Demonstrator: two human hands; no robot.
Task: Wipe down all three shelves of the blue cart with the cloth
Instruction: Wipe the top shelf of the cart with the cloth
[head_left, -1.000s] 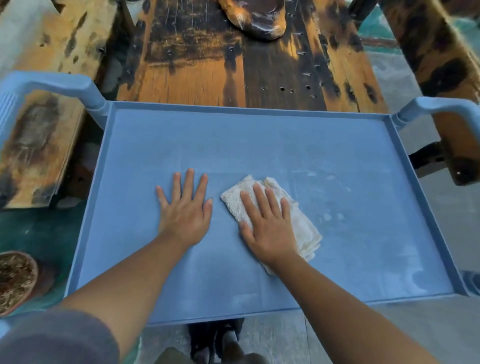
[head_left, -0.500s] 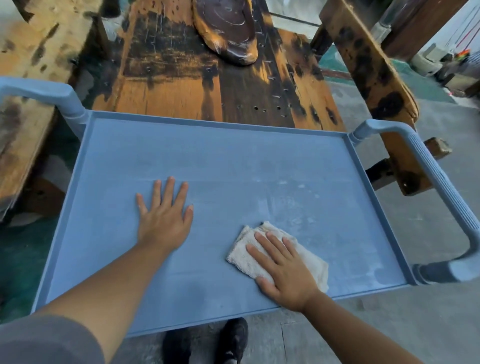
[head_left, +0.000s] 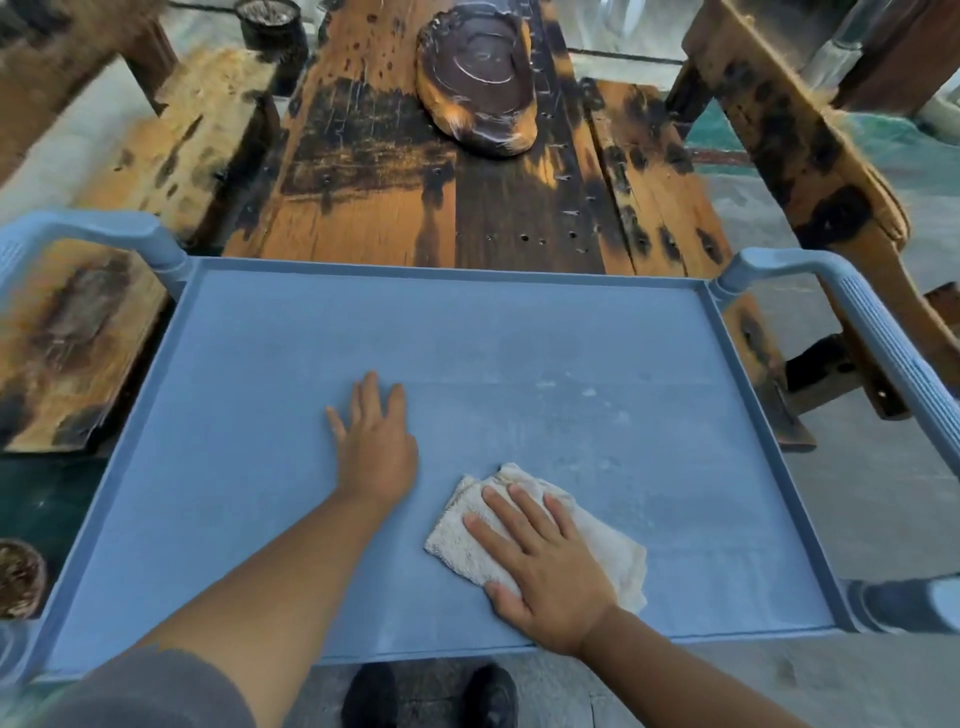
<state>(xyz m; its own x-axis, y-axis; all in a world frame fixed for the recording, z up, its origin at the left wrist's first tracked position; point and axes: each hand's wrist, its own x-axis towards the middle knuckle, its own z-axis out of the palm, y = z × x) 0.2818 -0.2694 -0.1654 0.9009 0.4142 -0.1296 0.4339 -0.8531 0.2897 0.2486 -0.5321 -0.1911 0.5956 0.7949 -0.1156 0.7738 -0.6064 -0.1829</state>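
On the top shelf (head_left: 519, 332), right hand (head_left: 545, 566) flat (fingers spread) on cloth (head_left: 613, 551).

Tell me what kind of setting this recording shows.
Probably an outdoor patio or workshop yard: weathered, dark-stained wooden plank table, bare grey concrete floor, rough timber benches. A blue plastic utility cart stands against the table.

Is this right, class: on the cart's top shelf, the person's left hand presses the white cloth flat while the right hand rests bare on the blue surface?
Not quite: the hands are swapped. The head view shows the right hand pressing the white cloth flat on the top shelf, while the left hand rests bare on the blue surface.
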